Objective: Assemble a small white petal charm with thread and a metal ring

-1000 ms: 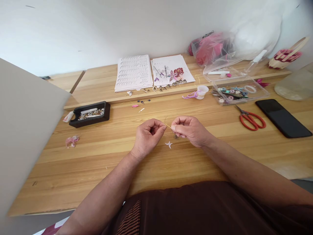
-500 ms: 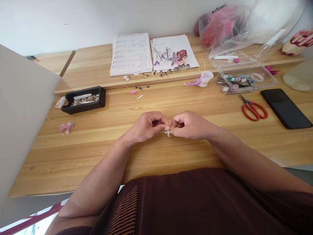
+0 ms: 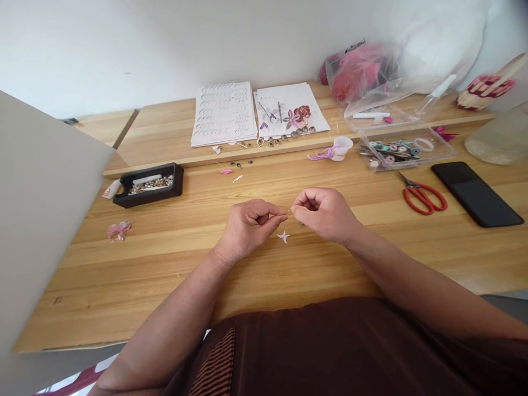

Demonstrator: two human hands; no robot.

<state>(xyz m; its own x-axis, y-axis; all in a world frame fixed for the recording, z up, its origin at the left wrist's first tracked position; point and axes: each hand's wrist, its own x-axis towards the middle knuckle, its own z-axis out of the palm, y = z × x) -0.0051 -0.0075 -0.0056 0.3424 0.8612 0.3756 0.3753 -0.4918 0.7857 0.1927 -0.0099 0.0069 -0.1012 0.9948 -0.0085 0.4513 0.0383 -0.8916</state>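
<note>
Near the middle of the wooden table (image 3: 157, 264), my left hand (image 3: 253, 226) pinches a very thin thread or wire (image 3: 289, 211) between thumb and fingertips. Close on its right, my right hand (image 3: 322, 212) is closed in a pinch at the other end of that strand. A small gap separates the two sets of fingertips. Just below them is a small white crescent-shaped piece (image 3: 284, 237). A tiny dark spot shows under the right fingers, too small to name.
Red-handled scissors (image 3: 424, 198) and a black phone (image 3: 477, 193) lie at right. Behind are a clear box (image 3: 447, 146), a white cup (image 3: 342, 148) and paper sheets (image 3: 225, 113). A black tray (image 3: 178, 181) and pink scraps (image 3: 119, 230) are at left.
My fingertips have drawn slightly apart, and a thin strand now shows between them. The white piece that was at my fingertips is now below them. The camera view has tilted up.
</note>
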